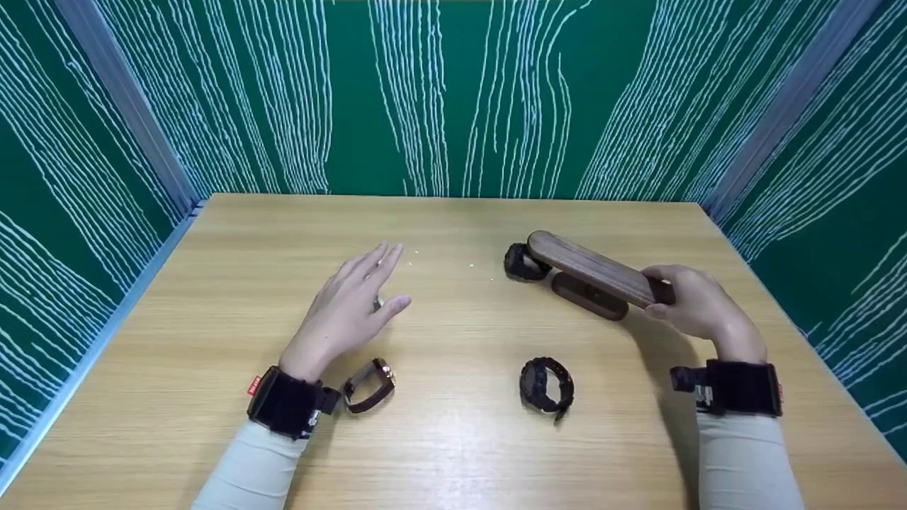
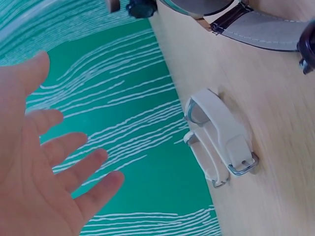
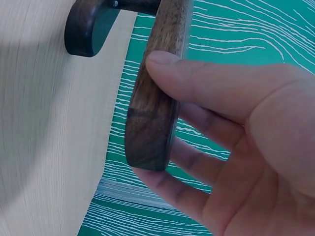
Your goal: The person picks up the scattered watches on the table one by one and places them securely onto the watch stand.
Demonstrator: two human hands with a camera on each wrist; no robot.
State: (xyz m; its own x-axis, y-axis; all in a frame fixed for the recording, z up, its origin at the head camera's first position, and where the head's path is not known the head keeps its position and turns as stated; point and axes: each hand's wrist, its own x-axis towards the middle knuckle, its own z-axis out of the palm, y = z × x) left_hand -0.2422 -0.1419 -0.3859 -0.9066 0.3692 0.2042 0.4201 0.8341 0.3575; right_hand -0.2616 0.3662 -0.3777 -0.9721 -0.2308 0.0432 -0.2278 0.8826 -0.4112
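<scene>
My right hand (image 1: pixel 698 301) grips the near end of a dark wooden stand's top bar (image 1: pixel 592 265). In the right wrist view, the thumb lies along one face of the bar (image 3: pixel 155 98), with fingers on the other side. The stand's rounded base (image 1: pixel 589 296) sits below the bar. A black watch (image 1: pixel 524 263) is at the bar's far end; whether they touch I cannot tell. My left hand (image 1: pixel 347 304) is held over the table with fingers extended, holding nothing. White looped watch straps (image 2: pixel 221 130) with metal buckles lie near it, mostly hidden by that hand in the head view.
A brown leather-strapped watch (image 1: pixel 370 386) lies beside my left wrist. Another black watch (image 1: pixel 547 386) rests on the wooden table (image 1: pixel 453 453), front and right of centre. Green walls (image 1: pixel 354 106) with white lines enclose the back and sides. Tiny pale specks dot the table's middle.
</scene>
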